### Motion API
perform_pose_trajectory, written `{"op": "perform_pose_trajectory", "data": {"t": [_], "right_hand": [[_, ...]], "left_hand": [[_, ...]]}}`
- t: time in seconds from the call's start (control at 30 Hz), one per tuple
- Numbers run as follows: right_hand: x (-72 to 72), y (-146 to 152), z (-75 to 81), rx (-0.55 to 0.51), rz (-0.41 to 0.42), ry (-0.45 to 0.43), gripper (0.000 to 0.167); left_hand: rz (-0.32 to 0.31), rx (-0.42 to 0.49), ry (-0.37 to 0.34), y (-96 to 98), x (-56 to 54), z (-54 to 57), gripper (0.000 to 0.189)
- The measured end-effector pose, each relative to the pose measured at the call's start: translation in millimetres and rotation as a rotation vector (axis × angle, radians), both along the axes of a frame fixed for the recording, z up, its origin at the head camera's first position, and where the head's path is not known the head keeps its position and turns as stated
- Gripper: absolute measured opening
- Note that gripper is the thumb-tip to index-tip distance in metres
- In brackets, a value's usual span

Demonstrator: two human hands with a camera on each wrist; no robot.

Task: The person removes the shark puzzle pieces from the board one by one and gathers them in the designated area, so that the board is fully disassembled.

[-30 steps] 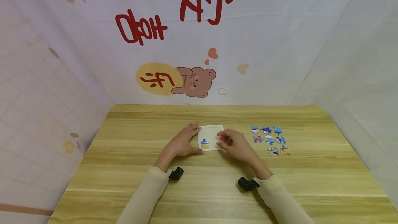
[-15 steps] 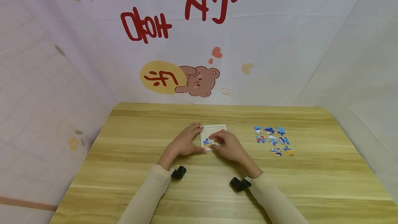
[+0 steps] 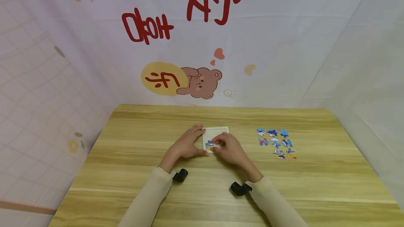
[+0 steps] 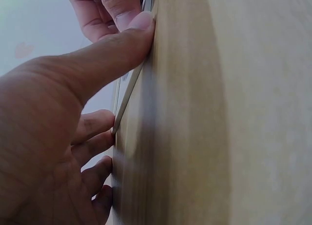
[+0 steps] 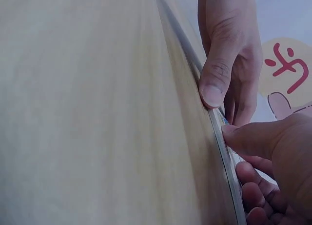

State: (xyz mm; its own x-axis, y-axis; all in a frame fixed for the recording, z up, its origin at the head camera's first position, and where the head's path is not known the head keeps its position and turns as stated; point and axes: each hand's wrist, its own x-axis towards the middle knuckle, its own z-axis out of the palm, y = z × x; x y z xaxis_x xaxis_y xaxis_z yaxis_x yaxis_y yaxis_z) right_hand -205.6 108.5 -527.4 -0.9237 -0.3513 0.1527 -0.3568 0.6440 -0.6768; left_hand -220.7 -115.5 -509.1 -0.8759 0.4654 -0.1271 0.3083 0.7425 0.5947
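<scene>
A white puzzle tray (image 3: 219, 129) lies on the table with a few blue and yellow jigsaw pieces (image 3: 208, 144) in its near left corner. My left hand (image 3: 187, 144) holds the tray by its left side, thumb on the near edge. The left wrist view has the left thumb (image 4: 117, 51) along the tray's thin rim (image 4: 127, 95). Over the tray, my right hand (image 3: 231, 148) has thumb and forefinger at a jigsaw piece near that corner, seeming to pinch it. In the right wrist view, the right hand (image 5: 278, 152) hides most of the piece.
Several loose jigsaw pieces (image 3: 275, 143) lie in rows to the right of the tray on the wooden table (image 3: 315, 178). Behind the table hangs a white printed cloth (image 3: 271, 38) with a bear and red characters. Dark wrist cameras (image 3: 241, 188) sit at both wrists.
My right hand has moved left across the tray to the pieces in its near left corner, its fingertips drawing closer together. The left hand stays at the tray's left side.
</scene>
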Motion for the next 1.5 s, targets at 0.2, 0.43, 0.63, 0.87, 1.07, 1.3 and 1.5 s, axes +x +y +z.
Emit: {"op": "perform_pose_trajectory", "data": {"t": [0.2, 0.43, 0.63, 0.87, 1.07, 1.3, 1.5], "right_hand": [[1.1, -0.4, 1.8, -0.054, -0.008, -0.035, 0.015], [2.0, 0.0, 2.3, -0.134, 0.004, -0.041, 0.01], [2.3, 1.7, 1.2, -0.12, -0.007, -0.027, 0.007], [3.3, 15.3, 3.5, -0.148, -0.006, -0.046, 0.005], [6.2, 31.0, 9.0, -0.153, -0.019, -0.044, 0.006], [10.4, 50.6, 14.3, -0.149, -0.062, -0.045, 0.009], [15.2, 71.8, 17.7, -0.126, -0.091, -0.032, 0.007]], "left_hand": [[-0.008, 0.008, 0.003, 0.9, 0.0, 0.7, 0.097], [0.003, -0.004, 0.003, 0.6, -0.3, -1.8, 0.098], [0.004, -0.003, 0.0, 0.8, 0.1, 1.3, 0.098], [0.0, 0.002, -0.013, 0.1, 1.6, 2.4, 0.098], [0.0, -0.003, -0.01, -0.5, 1.2, 1.6, 0.097], [0.0, -0.009, -0.024, -1.2, 1.9, 1.7, 0.098], [-0.017, -0.007, -0.012, -1.6, 1.5, 0.7, 0.098]]}}
